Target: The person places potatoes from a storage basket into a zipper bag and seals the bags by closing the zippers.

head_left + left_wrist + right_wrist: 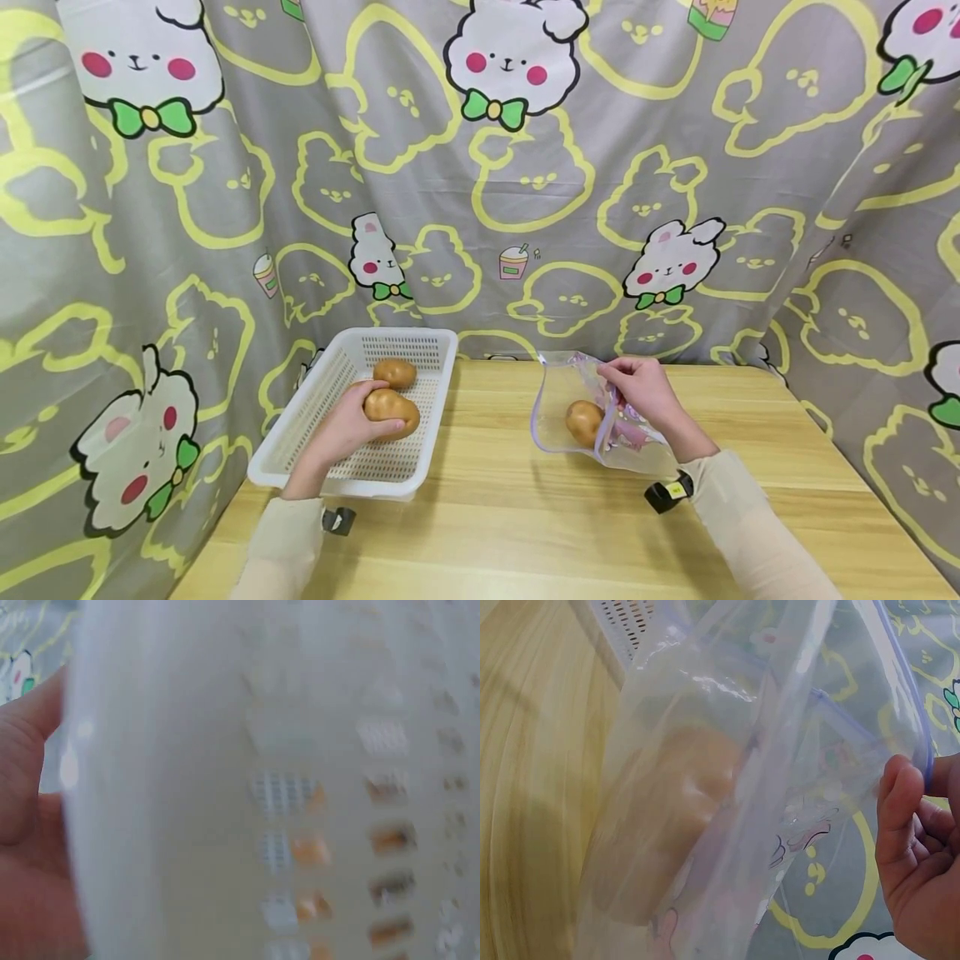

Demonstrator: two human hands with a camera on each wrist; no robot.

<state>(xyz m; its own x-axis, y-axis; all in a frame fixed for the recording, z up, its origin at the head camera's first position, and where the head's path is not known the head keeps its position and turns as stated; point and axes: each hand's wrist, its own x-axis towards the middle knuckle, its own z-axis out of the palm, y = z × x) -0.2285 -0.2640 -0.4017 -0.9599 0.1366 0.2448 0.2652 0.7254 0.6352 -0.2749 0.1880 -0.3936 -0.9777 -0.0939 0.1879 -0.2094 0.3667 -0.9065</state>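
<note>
In the head view my left hand (351,427) grips a brown potato (393,412) over the white plastic basket (433,417). Another potato (395,373) lies in the basket behind it. The left wrist view is mostly filled by the basket's wall (165,787), with part of the hand at its left edge. On the right, my right hand (643,388) pinches the edge of a clear zip bag (553,417) with a purple rim and pink print. One potato (682,795) sits inside the bag, whose mouth gapes toward the basket.
A wooden table (495,517) carries the basket on the left and the bag on the right, with bare wood between them. A grey patterned curtain (465,183) hangs behind the table and along both sides.
</note>
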